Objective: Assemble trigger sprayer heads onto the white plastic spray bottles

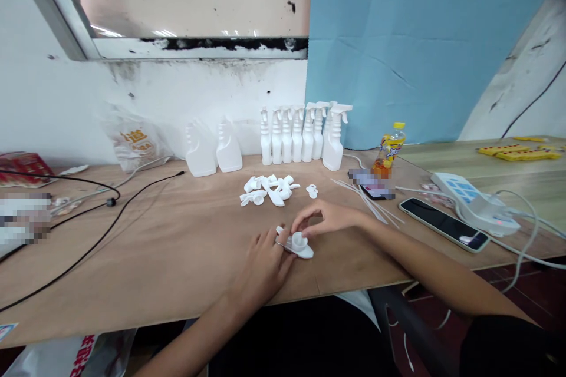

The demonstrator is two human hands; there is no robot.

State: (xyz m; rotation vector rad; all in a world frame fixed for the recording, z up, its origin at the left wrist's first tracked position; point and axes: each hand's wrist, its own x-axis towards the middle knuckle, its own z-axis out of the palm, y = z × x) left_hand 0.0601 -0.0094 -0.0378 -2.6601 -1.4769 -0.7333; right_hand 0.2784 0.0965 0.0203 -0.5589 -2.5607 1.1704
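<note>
Near the front edge of the brown-covered table, my left hand (265, 262) grips a white spray head (304, 252) that lies tilted with its round collar facing up. My right hand (321, 219) is curled at the collar's upper right side, thumb and fingers bent close to it; whether a small part is between them is too small to tell. Beyond the hands lies a pile of loose white spray heads (276, 191). Several small white rings (312, 191) sit to the right of that pile, and thin white tubes (371, 203) lie farther right.
White spray bottles (297, 138) with heads stand in a row by the wall, two headless bottles (229, 150) at their left. On the right are a drink bottle (389, 152), a phone (442, 224) and a power strip (473, 200). Black cables (119, 215) cross the left side.
</note>
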